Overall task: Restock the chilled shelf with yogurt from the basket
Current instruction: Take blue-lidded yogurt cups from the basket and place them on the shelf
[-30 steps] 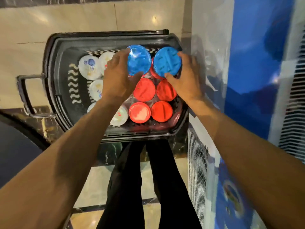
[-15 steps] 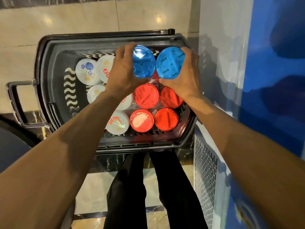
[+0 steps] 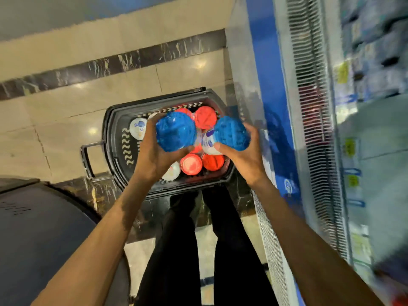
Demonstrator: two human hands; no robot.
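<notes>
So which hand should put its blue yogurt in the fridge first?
Probably the right hand: its blue-lidded yogurt is nearest the chiller; the left hand holds the other yogurt farther away.

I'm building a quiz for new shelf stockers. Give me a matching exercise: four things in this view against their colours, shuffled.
Things: 1 basket; 2 held tub in the left hand; 3 side tub at the basket's left wall; 4 far tub at the basket's far end.
Colours: a red lid; b black; c white lid; d blue lid.
Pairs: 1-b; 2-d; 3-c; 4-a.
</notes>
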